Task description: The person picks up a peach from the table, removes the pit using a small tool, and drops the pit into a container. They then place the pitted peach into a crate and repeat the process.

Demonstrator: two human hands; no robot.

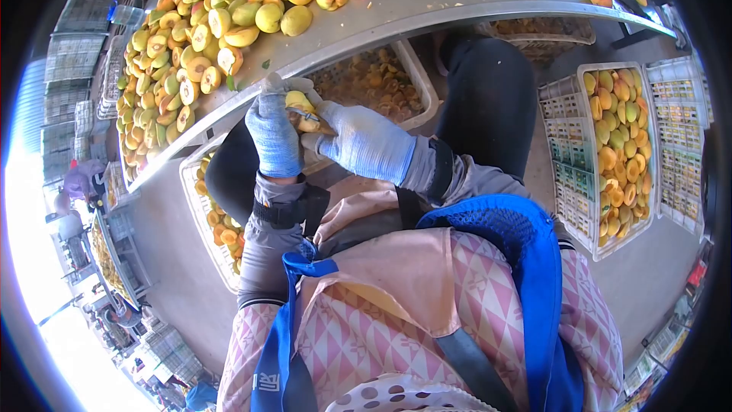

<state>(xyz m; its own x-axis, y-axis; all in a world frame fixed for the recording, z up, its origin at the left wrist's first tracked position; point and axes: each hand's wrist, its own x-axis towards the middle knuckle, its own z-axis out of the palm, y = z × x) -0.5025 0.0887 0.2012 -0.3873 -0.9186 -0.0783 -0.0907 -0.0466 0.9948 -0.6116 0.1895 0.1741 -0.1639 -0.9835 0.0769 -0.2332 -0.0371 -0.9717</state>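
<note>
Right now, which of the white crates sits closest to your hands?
The crate tucked under the table edge, just beyond the right hand, filled with cut fruit; the left crate and right crate stand farther off.

Left hand point(272, 137), right hand point(367, 145) wearing blue-grey knit gloves point(263, 118); grey sleeves point(263, 259); black wrist straps point(286, 210); pink diamond-print apron point(488, 290); blue straps point(537, 259), possibly harness.

Both gloved hands meet just below the near edge of the metal table point(427, 0). The left hand point(273, 136) grips a yellow fruit point(299, 101), and the right hand point(364, 143) presses against it; what its fingers do is unclear. A pile of whole and halved fruit point(206, 23) covers the table's left end. A crate of halves point(377, 84) sits under the near edge.
</note>
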